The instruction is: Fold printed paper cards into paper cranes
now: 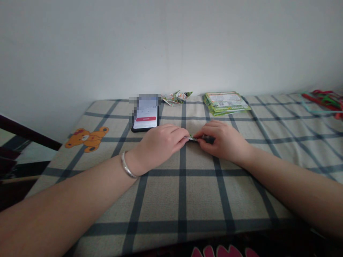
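Between my two hands, just above or on the checked tablecloth, is a small folded strip of printed paper (192, 138) in white and green. My left hand (164, 141), with a silver bangle at the wrist, pinches its left end. The right end is pinched between thumb and fingers of my right hand (223, 141). Most of the strip is hidden by my fingers. Behind my hands lie several folded pieces of similar printed paper (177, 97). To their right is a stack of green and white printed sheets (226, 102).
A phone (146, 114) with a lit screen lies behind my left hand. An orange teddy bear picture (87, 139) is on the tablecloth (166, 203) at left. Red and green items (325, 100) sit at the far right. A wall (171, 46) runs along the table's back edge.
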Motion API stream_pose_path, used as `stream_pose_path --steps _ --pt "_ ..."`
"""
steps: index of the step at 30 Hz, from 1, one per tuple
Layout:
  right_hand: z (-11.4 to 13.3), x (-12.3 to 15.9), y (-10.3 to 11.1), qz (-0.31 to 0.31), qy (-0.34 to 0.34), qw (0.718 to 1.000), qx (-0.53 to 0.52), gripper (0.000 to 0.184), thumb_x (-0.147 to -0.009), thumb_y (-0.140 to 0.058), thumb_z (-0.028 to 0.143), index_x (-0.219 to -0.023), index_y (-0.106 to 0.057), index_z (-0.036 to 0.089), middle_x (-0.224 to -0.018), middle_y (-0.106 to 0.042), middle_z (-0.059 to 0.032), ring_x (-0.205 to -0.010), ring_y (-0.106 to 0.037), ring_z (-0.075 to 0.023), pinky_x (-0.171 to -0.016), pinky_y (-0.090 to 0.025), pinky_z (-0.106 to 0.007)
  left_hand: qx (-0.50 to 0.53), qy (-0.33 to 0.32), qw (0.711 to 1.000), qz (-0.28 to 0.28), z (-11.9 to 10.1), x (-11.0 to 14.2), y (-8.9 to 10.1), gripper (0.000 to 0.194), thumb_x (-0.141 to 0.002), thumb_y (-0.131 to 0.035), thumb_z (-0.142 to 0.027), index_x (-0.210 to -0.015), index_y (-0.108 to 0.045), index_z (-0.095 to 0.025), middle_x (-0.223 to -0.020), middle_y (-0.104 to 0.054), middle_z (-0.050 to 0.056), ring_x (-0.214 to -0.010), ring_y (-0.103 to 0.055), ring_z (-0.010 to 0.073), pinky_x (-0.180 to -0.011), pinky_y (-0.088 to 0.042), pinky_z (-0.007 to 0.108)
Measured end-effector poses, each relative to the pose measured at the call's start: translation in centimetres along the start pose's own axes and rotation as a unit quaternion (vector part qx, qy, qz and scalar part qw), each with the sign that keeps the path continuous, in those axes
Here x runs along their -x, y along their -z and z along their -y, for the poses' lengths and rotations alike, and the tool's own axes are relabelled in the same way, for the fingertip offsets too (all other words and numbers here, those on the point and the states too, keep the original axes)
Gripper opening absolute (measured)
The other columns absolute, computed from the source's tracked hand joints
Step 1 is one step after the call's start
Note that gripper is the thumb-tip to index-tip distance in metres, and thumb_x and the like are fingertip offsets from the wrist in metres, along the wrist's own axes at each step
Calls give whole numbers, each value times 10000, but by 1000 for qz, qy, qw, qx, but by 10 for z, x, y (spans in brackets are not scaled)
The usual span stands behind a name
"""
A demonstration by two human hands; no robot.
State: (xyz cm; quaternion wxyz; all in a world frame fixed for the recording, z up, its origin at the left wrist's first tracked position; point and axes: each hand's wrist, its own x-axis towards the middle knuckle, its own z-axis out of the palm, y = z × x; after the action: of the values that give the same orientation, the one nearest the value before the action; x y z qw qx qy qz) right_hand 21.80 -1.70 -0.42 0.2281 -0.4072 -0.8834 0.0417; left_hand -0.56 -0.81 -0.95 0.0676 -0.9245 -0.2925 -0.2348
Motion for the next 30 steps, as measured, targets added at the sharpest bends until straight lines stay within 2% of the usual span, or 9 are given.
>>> stream_pose_path --steps 3,7,15,19,23,30 --pt "4 1 -1 9 -31 999 -20 166 -796 -586 183 -895 -720 187 -833 -709 -31 -803 -614 -175 -745 -453 -298 9 7 1000 -14 -1 1 0 157 -962 -498 -219 -986 -637 -148 -893 -716 40 -807 -692 179 -722 -539 295" --pt "8 2 -3 4 -90 994 -55 165 -773 -597 203 -884 -720 199 -804 -703 -15 -751 -612 -159 -671 -448 -277 6 5 1000 -22 -3 1 0 150 -967 -494 -223 -982 -625 -152 -884 -720 39 -803 -697 177 -712 -525 282" --pt "8 2 -3 5 -112 991 -76 133 -785 -594 230 -846 -711 213 -768 -692 -4 -681 -601 -138 -602 -414 -258 5 10 999 -31 -3 2 -1 132 -978 -487 -248 -1002 -596 -178 -883 -717 21 -761 -688 147 -674 -483 247" --pt "9 1 -4 5 -120 989 -83 136 -784 -590 235 -842 -708 203 -757 -687 -7 -673 -597 -136 -588 -406 -254 36 43 998 -36 -3 -1 -2 101 -952 -537 -215 -1025 -586 -167 -878 -707 13 -741 -681 141 -651 -466 240" --pt "9 0 -5 3 -121 988 -91 129 -785 -586 245 -816 -702 199 -729 -674 -4 -649 -583 -129 -566 -386 -250 70 71 994 -39 -3 -3 -2 46 -917 -590 -190 -954 -587 -163 -827 -686 -6 -718 -671 135 -637 -456 234" --pt "9 0 -6 -13 -108 990 -85 96 -766 -581 213 -789 -672 191 -693 -643 3 -626 -557 -120 -561 -366 -244 97 86 991 -34 -3 -3 -3 40 -916 -582 -174 -954 -583 -185 -853 -683 -16 -750 -666 128 -668 -476 236"
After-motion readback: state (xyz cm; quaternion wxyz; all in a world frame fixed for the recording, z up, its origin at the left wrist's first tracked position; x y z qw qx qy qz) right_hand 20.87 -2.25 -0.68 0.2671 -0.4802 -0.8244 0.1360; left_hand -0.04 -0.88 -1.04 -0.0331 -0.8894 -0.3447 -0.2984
